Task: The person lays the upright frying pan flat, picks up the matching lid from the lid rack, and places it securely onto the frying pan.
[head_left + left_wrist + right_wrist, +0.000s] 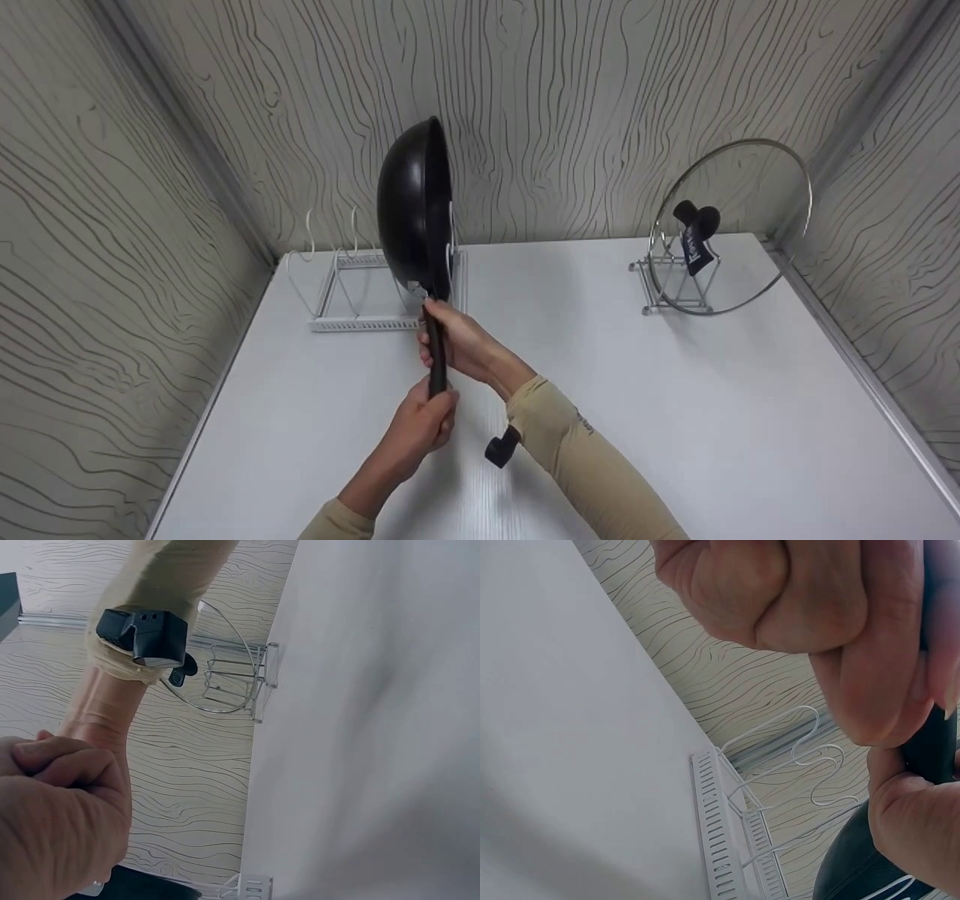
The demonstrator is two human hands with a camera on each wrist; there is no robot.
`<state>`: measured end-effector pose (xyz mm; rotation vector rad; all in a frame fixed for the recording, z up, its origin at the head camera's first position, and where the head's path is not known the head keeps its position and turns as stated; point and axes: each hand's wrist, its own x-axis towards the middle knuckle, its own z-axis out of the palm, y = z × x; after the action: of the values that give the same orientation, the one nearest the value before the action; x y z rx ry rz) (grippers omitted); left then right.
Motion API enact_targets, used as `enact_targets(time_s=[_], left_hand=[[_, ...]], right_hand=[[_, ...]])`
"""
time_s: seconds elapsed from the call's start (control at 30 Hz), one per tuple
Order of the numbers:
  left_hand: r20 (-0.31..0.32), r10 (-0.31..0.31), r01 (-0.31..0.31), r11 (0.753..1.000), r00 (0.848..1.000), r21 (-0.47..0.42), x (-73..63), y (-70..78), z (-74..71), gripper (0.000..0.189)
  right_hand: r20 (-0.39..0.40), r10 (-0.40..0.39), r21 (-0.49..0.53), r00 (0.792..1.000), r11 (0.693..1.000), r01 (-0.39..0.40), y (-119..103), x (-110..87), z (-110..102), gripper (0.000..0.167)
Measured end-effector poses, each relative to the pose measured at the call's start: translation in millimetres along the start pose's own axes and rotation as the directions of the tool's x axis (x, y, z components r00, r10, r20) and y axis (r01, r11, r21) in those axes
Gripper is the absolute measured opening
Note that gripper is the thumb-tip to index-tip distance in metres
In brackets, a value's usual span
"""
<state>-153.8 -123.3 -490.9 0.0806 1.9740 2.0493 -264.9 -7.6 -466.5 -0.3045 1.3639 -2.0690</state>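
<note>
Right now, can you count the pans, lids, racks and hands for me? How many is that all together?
Pans: 1 (the black pan)
Lids: 1 (the glass lid)
Racks: 2 (the white rack and the silver rack)
Hands: 2 (the left hand and the right hand, both gripping the pan's handle)
Total: 6

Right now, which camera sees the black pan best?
The head view: the pan shows nearly whole, from the side. Left wrist shows only a dark bit at the bottom; right wrist, one part and some handle.
</note>
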Motion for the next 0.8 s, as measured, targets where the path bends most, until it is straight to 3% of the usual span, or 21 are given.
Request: enact_targets(time_s=[0.8], left_hand=[[-0.005, 0.017, -0.017, 1.0, 1.0, 0.006, -4.4, 3.7, 0.4, 0.014]], right_hand=[[-0.009, 0.003, 0.008, 1.0, 1.0, -0.003, -2.4, -2.5, 4.5, 0.025]])
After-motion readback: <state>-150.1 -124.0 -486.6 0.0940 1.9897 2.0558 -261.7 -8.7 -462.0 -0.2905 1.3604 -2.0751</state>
